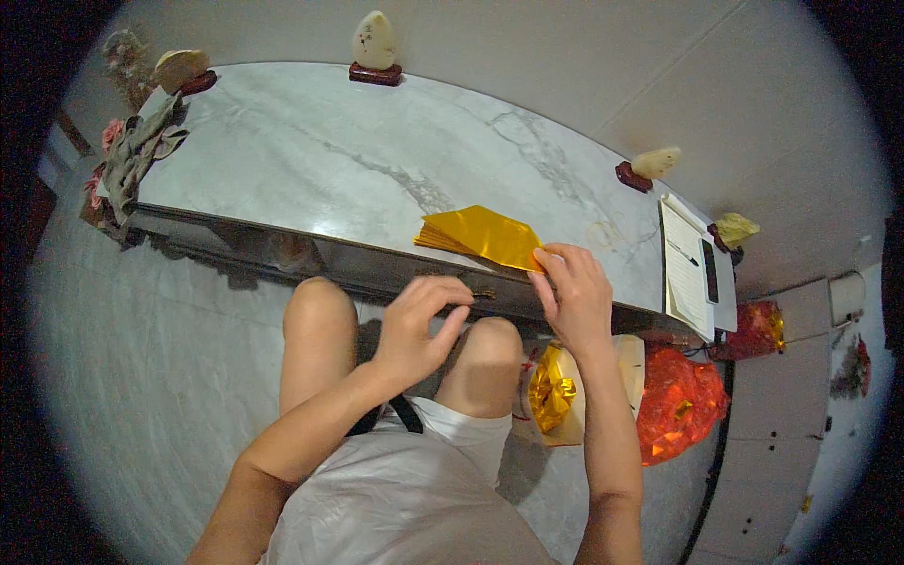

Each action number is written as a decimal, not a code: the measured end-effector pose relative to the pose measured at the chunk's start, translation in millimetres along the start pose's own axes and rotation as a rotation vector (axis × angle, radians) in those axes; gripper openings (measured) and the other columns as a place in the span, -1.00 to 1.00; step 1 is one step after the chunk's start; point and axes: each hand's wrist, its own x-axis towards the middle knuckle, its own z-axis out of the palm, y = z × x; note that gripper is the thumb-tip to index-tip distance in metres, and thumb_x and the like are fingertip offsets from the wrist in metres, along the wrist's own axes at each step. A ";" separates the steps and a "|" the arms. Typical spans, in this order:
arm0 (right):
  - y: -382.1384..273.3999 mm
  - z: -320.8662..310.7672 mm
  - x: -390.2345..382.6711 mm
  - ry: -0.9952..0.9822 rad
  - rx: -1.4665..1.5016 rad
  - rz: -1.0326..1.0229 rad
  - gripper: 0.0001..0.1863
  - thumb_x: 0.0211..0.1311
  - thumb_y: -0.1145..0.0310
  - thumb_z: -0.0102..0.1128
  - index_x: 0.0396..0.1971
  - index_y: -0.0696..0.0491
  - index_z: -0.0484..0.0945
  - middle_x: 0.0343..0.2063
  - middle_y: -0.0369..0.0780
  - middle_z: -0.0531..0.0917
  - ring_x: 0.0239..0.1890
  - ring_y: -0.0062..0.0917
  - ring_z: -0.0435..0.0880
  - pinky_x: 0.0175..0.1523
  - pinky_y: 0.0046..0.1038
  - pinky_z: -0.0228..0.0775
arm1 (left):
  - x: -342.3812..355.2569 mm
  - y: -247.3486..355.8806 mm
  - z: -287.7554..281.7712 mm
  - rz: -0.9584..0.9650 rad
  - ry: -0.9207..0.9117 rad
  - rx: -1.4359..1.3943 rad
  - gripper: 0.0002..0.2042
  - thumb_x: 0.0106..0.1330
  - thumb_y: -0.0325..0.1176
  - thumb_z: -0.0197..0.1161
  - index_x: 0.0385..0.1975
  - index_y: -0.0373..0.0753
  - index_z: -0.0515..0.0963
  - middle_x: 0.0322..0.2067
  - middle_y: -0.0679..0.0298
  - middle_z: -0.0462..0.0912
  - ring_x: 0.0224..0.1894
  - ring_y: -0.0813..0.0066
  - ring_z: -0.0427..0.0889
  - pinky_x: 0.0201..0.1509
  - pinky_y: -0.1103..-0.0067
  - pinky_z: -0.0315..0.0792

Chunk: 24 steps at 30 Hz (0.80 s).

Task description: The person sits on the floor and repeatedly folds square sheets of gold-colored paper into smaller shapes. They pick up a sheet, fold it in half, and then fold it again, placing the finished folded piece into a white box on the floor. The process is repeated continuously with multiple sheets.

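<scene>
A fanned stack of gold foil paper lies at the near edge of the marble-topped counter. My right hand grips its right corner between thumb and fingers. My left hand hovers below and left of the stack, over my lap near the dark counter front; its fingers are loosely bent, thumb a little apart, with nothing visible in them.
Stone ornaments on wooden bases line the counter's back. A grey cloth with pink flowers is at left, a notepad and phone at right. A container of gold foil and red bag sit beside me.
</scene>
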 end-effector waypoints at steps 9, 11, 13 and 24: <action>-5.3 -1.6 1.3 0.101 -0.023 -0.067 -0.71 0.20 0.40 0.31 -0.07 0.06 0.63 -0.12 -0.19 0.63 -0.09 -0.30 0.62 -0.07 -0.28 0.47 | 10.7 6.2 31.2 -0.683 -0.151 -0.667 -0.85 0.48 -0.38 0.16 -0.16 -0.34 0.57 -0.25 0.26 0.71 -0.14 0.54 0.67 0.02 0.59 0.55; -11.2 -2.8 1.8 0.158 -0.022 -0.071 -0.71 0.18 0.42 0.31 -0.07 0.07 0.64 -0.13 -0.19 0.64 -0.14 -0.31 0.64 -0.11 -0.30 0.50 | 11.4 8.3 30.4 -0.691 -0.143 -0.686 -0.84 0.49 -0.37 0.14 -0.15 -0.33 0.57 -0.25 0.26 0.71 -0.14 0.55 0.66 0.02 0.59 0.54; -26.1 -10.7 -1.8 0.218 0.002 -0.065 -0.70 0.16 0.45 0.33 -0.07 0.08 0.65 -0.14 -0.20 0.66 -0.20 -0.33 0.66 -0.17 -0.34 0.54 | 10.1 14.9 24.8 -0.674 -0.145 -0.673 -0.83 0.51 -0.35 0.13 -0.15 -0.33 0.56 -0.25 0.26 0.71 -0.14 0.55 0.66 0.03 0.58 0.54; -93.5 -10.0 -42.5 0.146 0.245 0.045 -0.68 0.12 0.43 0.34 -0.08 0.04 0.66 -0.04 -0.21 0.69 -0.23 -0.39 0.71 -0.15 -0.41 0.60 | -14.4 46.7 2.7 -0.553 -0.082 -0.550 -0.71 0.56 -0.25 0.03 -0.02 -0.37 0.50 -0.18 0.23 0.65 -0.14 0.58 0.61 -0.02 0.59 0.48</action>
